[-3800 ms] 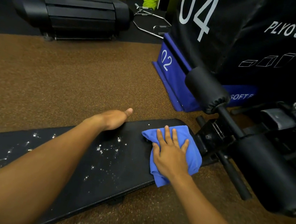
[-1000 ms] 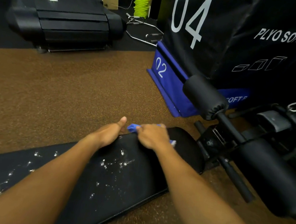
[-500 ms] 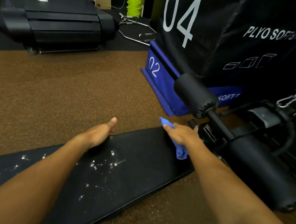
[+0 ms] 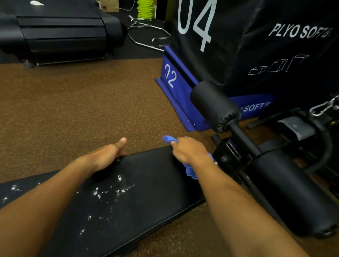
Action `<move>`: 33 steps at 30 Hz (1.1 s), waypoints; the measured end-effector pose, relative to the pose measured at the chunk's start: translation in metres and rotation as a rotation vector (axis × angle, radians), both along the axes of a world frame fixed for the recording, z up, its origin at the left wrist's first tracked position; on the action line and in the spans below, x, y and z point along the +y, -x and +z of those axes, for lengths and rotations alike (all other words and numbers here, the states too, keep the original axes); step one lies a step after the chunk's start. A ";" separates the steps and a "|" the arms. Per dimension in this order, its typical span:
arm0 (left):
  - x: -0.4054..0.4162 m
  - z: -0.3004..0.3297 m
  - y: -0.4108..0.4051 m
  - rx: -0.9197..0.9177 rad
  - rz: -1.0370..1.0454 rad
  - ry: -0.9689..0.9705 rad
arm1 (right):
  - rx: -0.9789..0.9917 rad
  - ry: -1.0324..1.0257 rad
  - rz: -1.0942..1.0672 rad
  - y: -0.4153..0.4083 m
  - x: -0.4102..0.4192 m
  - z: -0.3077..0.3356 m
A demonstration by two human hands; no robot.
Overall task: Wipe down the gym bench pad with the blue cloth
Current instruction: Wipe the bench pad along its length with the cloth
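While the black bench pad (image 4: pixel 145 192) runs long-ways from the lower left up toward the right, its far end butts against the bench's metal frame (image 4: pixel 230 155), and white powdery specks (image 4: pixel 113 190) dot its middle and lower-left stretch. At that far end the right hand (image 4: pixel 189 150) is closed around the blue cloth (image 4: pixel 190 171), bunched so that one tip pokes out past the knuckles and a fold hangs below the wrist onto the pad. The left hand (image 4: pixel 106 155) lies apart from it, fingers wrapped over the pad's far edge with the thumb raised, holding nothing else.

Just beyond the cloth, two black foam rollers (image 4: pixel 214 105) stick out on a bar crossing the frame, crowding the pad's end. Behind them stands a large black plyo box (image 4: pixel 251 42) printed "04" and "PLYO SOFT", stacked on a flat blue box (image 4: pixel 176 86) marked "02" and "SOFT". A treadmill (image 4: pixel 55 22) sits at upper left, with stacked lime-green cones (image 4: pixel 146 2) farther back. Speckled brown rubber flooring (image 4: pixel 59 103) surrounds the bench.
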State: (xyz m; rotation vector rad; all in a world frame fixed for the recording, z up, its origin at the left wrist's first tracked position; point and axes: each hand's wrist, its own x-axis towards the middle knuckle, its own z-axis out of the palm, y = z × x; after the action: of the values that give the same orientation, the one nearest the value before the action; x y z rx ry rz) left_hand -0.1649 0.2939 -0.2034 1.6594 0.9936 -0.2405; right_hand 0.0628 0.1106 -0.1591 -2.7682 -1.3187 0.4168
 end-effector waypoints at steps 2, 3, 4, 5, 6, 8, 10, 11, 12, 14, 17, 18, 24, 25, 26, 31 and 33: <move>-0.004 0.002 -0.002 0.024 0.019 -0.036 | -0.069 -0.024 0.100 0.023 0.014 -0.007; -0.009 0.007 -0.003 0.032 0.022 -0.062 | -0.082 -0.037 0.153 0.037 0.020 -0.011; -0.014 0.011 -0.004 0.043 0.030 -0.087 | -0.077 -0.053 0.199 0.048 0.026 -0.016; -0.017 0.014 -0.006 0.048 0.036 -0.113 | -0.067 -0.071 0.238 0.057 0.030 -0.019; -0.018 0.015 -0.007 0.053 0.042 -0.139 | -0.057 -0.090 0.260 0.063 0.033 -0.021; -0.020 0.014 -0.009 0.038 0.017 -0.150 | -0.014 -0.112 0.286 0.065 0.034 -0.021; -0.021 0.013 -0.011 0.036 -0.033 -0.141 | 0.081 -0.137 0.317 0.060 0.032 -0.020; -0.023 0.014 -0.013 0.038 -0.050 -0.147 | 0.130 -0.154 0.344 0.058 0.029 -0.020; -0.025 0.017 -0.015 0.045 -0.055 -0.162 | 0.162 -0.172 0.374 0.055 0.026 -0.021; -0.038 0.031 -0.023 0.062 -0.097 -0.215 | 0.168 -0.191 0.431 0.050 0.018 -0.025; -0.049 0.040 -0.038 0.077 -0.169 -0.274 | 0.096 -0.152 0.359 0.031 0.005 -0.025; -0.054 0.042 -0.042 0.095 -0.170 -0.293 | 0.054 -0.135 0.303 0.023 0.001 -0.023; -0.078 0.043 -0.066 0.015 -0.264 -0.390 | 0.190 -0.063 -0.104 -0.017 -0.024 -0.019; -0.084 0.044 -0.070 -0.004 -0.298 -0.412 | 0.224 -0.080 -0.155 -0.020 -0.028 -0.019; -0.090 0.047 -0.075 -0.013 -0.330 -0.435 | 0.253 -0.105 -0.208 -0.023 -0.032 -0.018; -0.099 0.052 -0.087 0.047 -0.390 -0.476 | 0.338 -0.204 -0.390 -0.020 -0.056 -0.019; -0.100 0.054 -0.086 0.054 -0.409 -0.483 | 0.342 -0.233 -0.436 -0.013 -0.066 -0.017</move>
State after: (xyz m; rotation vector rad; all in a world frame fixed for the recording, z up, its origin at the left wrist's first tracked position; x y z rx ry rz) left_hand -0.0785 0.1939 -0.1498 2.3092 0.7783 -0.3358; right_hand 0.0755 0.0449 -0.1757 -2.5376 -0.6235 0.6213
